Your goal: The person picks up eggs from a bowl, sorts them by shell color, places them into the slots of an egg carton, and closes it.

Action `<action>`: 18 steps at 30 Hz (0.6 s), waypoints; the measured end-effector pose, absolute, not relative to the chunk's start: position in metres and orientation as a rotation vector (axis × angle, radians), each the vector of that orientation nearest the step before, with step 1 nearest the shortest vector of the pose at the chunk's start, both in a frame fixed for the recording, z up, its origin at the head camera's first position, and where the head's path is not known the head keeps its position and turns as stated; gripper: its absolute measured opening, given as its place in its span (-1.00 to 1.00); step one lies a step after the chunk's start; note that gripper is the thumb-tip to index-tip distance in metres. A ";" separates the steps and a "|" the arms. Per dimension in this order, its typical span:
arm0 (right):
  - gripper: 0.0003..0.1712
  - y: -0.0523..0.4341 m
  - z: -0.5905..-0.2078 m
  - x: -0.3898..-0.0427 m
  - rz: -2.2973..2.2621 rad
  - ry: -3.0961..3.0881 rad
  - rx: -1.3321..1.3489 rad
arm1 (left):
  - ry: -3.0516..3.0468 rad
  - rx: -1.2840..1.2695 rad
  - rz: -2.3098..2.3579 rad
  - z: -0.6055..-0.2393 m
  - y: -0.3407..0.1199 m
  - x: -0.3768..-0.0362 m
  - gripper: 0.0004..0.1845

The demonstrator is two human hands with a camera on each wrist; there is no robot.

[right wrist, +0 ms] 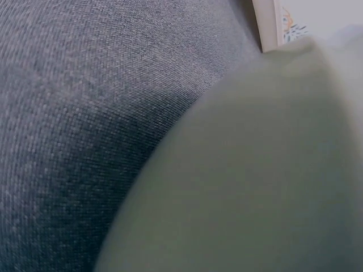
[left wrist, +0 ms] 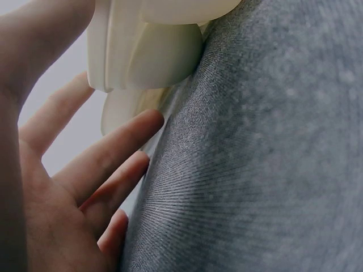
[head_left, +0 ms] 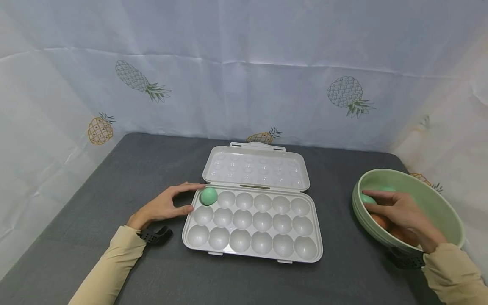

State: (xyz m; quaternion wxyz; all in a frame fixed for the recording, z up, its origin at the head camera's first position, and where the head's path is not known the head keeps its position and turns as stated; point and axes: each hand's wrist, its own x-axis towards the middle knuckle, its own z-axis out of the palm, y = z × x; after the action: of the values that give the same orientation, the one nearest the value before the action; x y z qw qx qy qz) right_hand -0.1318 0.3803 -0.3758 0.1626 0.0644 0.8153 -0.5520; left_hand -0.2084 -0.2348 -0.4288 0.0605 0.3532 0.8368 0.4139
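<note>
A white egg tray [head_left: 284, 259] lies with its lid [head_left: 255, 169] folded back, one green ball [head_left: 209, 196] in its far left cup. My left hand [head_left: 169, 203] spreads thumb and forefinger against the tray's left rim. Its fingers are extended beside the tray wall [left wrist: 97, 51] in the left wrist view. Inside a pale green bowl [head_left: 431, 195] my right hand [head_left: 406, 212] pinches another green ball [head_left: 367, 199] between thumb and fingers. Orange balls [head_left: 380, 220] lie beneath that hand, partly hidden by it. The right wrist view shows only the bowl's outside, not the hand.
A dark grey cloth [head_left: 152, 267] covers the table. White curtains with pineapple prints [head_left: 345, 92] hang behind it and at both sides. The bowl stands near the table's right edge. One more green ball [head_left: 388, 189] shows behind the right hand.
</note>
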 end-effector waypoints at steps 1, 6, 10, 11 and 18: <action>-0.56 0.380 -0.376 -0.132 -1.574 2.329 0.171 | 2.533 1.068 1.253 -0.429 -0.235 -0.208 -0.33; -0.42 0.382 -0.377 -0.134 -1.497 2.410 0.132 | 2.538 1.088 1.245 -0.429 -0.235 -0.209 -0.33; -0.25 0.381 -0.379 -0.134 -1.417 2.496 0.144 | 2.539 1.093 1.243 -0.430 -0.235 -0.209 -0.33; -0.25 0.381 -0.379 -0.134 -1.414 2.507 0.154 | 2.539 1.092 1.244 -0.430 -0.235 -0.209 -0.33; -0.34 0.380 -0.377 -0.132 -1.671 2.361 0.193 | 2.525 1.079 1.258 -0.428 -0.235 -0.208 -0.33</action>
State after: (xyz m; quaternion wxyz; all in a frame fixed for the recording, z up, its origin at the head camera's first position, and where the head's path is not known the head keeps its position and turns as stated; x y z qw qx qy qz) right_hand -0.1317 0.3798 -0.3773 0.1212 0.0662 0.8085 -0.5721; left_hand -0.2083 -0.2349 -0.4279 0.0607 0.3566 0.8344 0.4158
